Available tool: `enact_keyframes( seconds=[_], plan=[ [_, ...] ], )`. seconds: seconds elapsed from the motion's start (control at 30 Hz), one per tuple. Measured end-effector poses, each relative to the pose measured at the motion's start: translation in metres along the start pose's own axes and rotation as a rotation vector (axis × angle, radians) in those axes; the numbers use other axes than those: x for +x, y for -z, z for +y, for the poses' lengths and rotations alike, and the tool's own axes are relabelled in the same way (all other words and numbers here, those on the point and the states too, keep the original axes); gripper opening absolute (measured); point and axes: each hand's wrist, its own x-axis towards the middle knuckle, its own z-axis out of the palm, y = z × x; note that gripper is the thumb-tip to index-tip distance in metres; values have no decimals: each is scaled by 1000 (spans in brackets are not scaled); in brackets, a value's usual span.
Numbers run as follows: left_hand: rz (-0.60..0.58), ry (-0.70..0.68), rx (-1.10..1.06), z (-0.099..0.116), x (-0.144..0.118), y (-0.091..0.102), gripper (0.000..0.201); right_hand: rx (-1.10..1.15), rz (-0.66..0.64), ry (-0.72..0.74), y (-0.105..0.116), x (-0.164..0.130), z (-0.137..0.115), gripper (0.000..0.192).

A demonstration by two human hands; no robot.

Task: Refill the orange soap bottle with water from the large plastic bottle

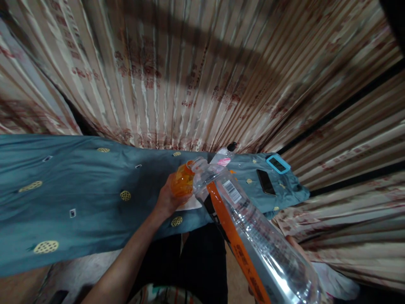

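My left hand is wrapped round a small orange bottle, holding it up over the cloth-covered table. My right hand grips a large clear plastic bottle with an orange and black label and a barcode. Most of that hand is hidden behind the bottle; only some fingers show. The large bottle is tilted, its neck up to the left, and its uncapped mouth overlaps the top of the orange bottle in view. Whether the two touch, or any liquid is passing, I cannot tell.
A clear bottle with a black cap is behind the large bottle. To the right lie a dark phone and a blue-framed device. Something flat and white rests on the teal cloth. Patterned curtains hang behind.
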Motion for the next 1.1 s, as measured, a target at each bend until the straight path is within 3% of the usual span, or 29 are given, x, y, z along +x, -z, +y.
enact_keyframes(
  seconds=[0.23,0.4,0.53,0.7,0.8,1.1],
  plan=[
    [-22,40,-50,-1,0,-1,63,25,-17,14,-2,-31,-85,61],
    [-24,33,-33,1,0,0,65,32,-20,7,-5,-36,-105,62],
    [-19,54,-38,2,0,0,66,29,-14,-10,-4,-30,-81,66],
    [-12,28,-31,-1,0,-1,61,30,-6,-40,0,2,-15,64],
    [0,18,-15,-3,0,-2,58,27,-9,-52,5,10,12,65],
    [-16,14,-29,-1,1,-1,60,20,-1,-47,8,-14,32,59]
  ],
)
